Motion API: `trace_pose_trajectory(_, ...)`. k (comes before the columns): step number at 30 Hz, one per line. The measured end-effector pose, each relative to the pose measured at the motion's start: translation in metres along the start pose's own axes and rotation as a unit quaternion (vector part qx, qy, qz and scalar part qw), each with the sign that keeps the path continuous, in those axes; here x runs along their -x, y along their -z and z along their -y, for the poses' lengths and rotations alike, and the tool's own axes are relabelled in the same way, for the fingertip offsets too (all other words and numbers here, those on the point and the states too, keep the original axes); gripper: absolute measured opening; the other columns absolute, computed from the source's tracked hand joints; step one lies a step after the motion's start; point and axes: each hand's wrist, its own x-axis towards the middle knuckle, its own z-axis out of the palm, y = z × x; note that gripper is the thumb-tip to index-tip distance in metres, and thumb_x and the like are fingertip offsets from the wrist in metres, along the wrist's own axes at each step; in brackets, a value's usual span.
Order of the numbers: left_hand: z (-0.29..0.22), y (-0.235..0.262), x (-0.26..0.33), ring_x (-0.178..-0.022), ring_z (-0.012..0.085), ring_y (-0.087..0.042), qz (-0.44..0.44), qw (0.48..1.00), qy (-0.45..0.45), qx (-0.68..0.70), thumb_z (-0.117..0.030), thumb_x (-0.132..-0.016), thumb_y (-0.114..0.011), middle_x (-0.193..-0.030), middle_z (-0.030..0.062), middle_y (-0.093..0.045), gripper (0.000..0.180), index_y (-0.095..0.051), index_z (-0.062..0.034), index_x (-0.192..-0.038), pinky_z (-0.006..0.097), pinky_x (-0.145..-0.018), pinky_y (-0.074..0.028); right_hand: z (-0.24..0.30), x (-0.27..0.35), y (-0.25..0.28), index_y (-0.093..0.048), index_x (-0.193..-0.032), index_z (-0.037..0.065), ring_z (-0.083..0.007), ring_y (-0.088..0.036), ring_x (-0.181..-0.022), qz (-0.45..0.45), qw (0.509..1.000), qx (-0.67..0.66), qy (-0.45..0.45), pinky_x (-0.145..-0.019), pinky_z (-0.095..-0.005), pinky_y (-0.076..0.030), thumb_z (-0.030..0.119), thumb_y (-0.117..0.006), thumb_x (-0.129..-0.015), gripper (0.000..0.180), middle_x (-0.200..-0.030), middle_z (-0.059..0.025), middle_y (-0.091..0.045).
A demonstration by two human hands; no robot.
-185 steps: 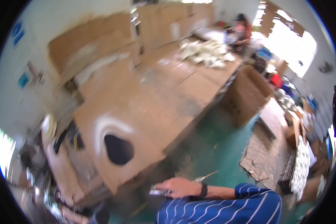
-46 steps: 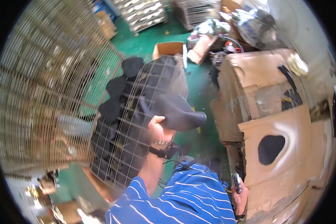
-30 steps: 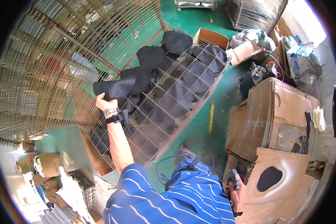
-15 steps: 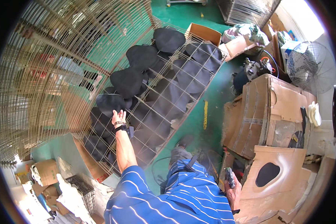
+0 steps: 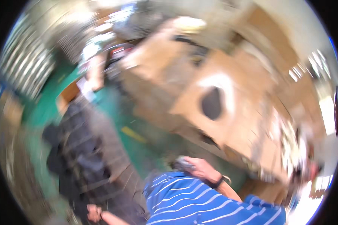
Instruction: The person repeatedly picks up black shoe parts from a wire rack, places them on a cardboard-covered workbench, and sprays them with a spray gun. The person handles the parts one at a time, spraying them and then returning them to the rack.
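Motion blurs the whole head view. My right hand [image 5: 204, 169] is closed around what looks like a grey metallic spray gun [image 5: 183, 165], held in front of my waist. At the lower left, my left hand [image 5: 94, 213] is beside several rounded black sheet pieces [image 5: 77, 150] on a wire rack [image 5: 110, 183]; its fingers are too smeared to read. Another rounded black piece [image 5: 212, 103] lies on a cardboard sheet [image 5: 191, 99], with a whitish halo around it. It is out of reach of both hands.
Cardboard-covered boxes [image 5: 154, 60] run diagonally across the right side. A fan [image 5: 139, 22] stands behind them at the top. An open carton [image 5: 68, 92] is at the rack's far end, and a yellow strip [image 5: 133, 134] marks the green floor. Another metal rack [image 5: 26, 60] stands at far left.
My view has swung right, toward the cardboard. My left hand is no longer over the rack's black pieces near the middle but low at left. My right hand, still holding the tool, has come forward.
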Motion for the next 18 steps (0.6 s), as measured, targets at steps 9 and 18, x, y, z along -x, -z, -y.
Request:
trace_pose_trajectory(9,-0.197,0.113,0.188,-0.112,0.0422,-0.052,0.351,0.825,-0.307,0.320,-0.030,-0.079,-0.069,-0.128,0.0268,-0.046,0.072,-0.042,-0.0014,-0.139,0.055,-0.088,-0.049,-0.074,0.106,-0.006,-0.051,-0.133,0.003,-0.0410,-0.063,-0.103,-0.146,0.972,-0.113,-0.143,-0.084,-0.0477,-0.051,0.015,-0.062,-0.081,0.054,-0.108,-0.0229,-0.065)
trace_pose_trajectory(18,-0.298,0.336,0.430,-0.092,0.0256,-0.063,0.667,0.366,-0.546,0.351,-0.004,-0.088,-0.070,-0.107,0.0115,-0.066,0.047,-0.054,-0.0035,-0.132,0.039,-0.076,-0.055,-0.108,0.185,0.013,-0.050,-0.139,0.004,-0.0411,-0.062,-0.104,-0.317,0.903,-0.148,-0.248,-0.087,-0.0479,-0.050,0.021,-0.065,-0.089,0.056,-0.111,-0.0222,-0.064)
